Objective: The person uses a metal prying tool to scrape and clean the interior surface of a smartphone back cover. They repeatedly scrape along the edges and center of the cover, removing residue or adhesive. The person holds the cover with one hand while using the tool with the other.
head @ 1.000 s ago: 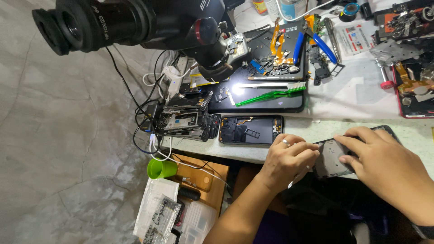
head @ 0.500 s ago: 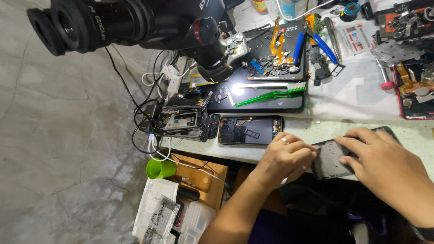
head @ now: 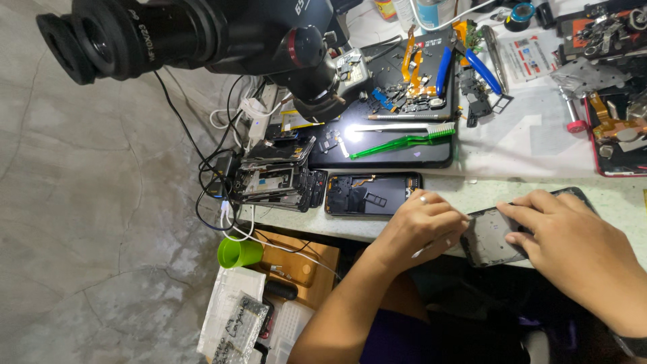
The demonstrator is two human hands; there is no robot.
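Fingers (head: pixel 522 219) of the right hand (head: pixel 573 246) lie spread and nearly flat across an opened phone chassis (head: pixel 495 236) at the near edge of the workbench (head: pixel 472 192), pressing down rather than gripping, apparently to pin it in place. Left hand (head: pixel 421 226): fingers curled toward the palm at the chassis's left end, pinching a thin light-coloured tool (head: pixel 423 251), its tip hidden; a ring sits on one finger.

Just left of that hand: a second opened phone (head: pixel 373 194), dark, inner side up. Further left: a stack of stripped phone frames (head: pixel 276 176) beside a tangle of black and white cables (head: pixel 226 182).

Behind, on a dark work mat (head: pixel 404 152) lit from above: a green brush (head: pixel 404 141), tweezers (head: pixel 391 127), blue-handled pliers (head: pixel 482 67), orange flex cables (head: pixel 411 61).

Overhead: a black microscope (head: pixel 202 34), eyepieces pointing left.

Below the bench edge: a green cup (head: pixel 239 253), a wooden drawer (head: pixel 300 259), a white packet (head: pixel 232 317).
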